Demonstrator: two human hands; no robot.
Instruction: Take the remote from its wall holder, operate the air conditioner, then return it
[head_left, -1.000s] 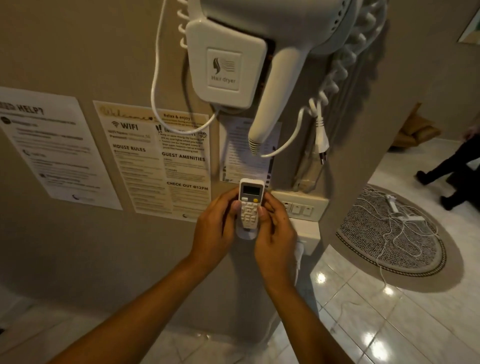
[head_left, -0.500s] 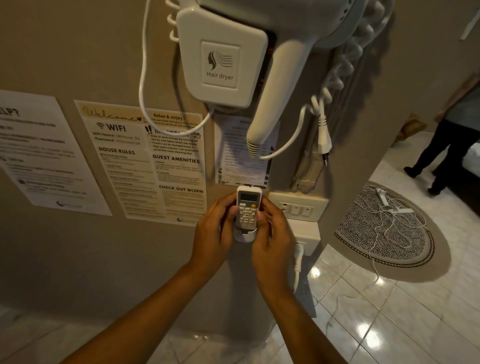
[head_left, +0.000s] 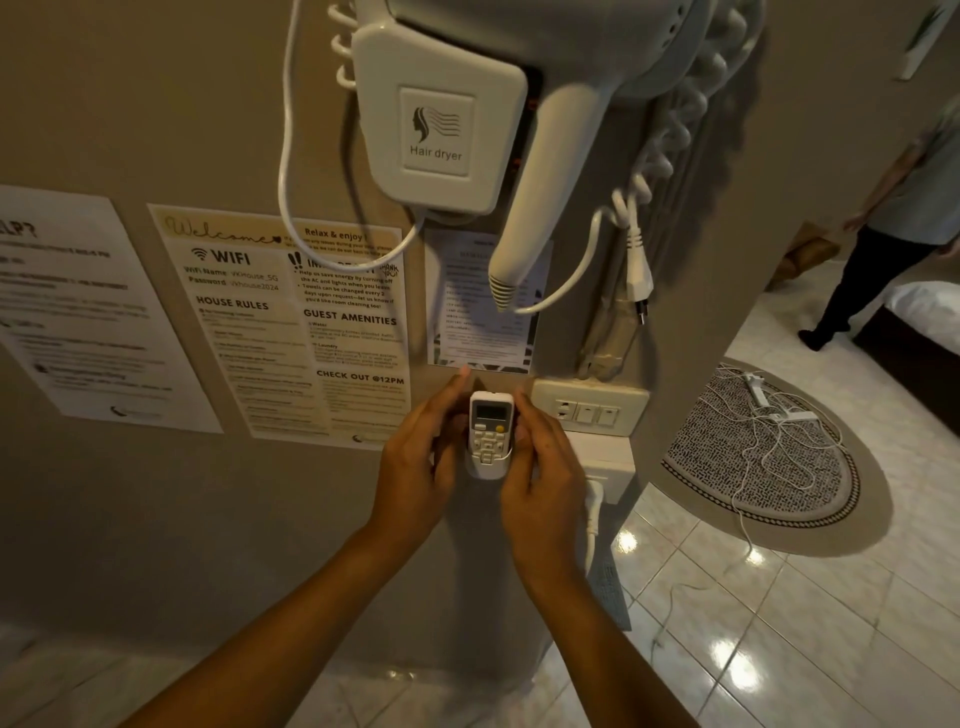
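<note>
We have the remote (head_left: 491, 427) upright in its wall holder (head_left: 487, 467) — just left of the switch plate (head_left: 589, 411), below the hair dryer (head_left: 540, 171). Our left hand (head_left: 415, 467) and right hand (head_left: 545, 478) flank it, fingers curled against its sides — whether they truly clamp it we cannot tell.

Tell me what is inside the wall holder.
The white remote sits upright in the wall holder, its screen and buttons showing. Its lower end is hidden by the holder's front. Left hand and right hand flank it.
</note>
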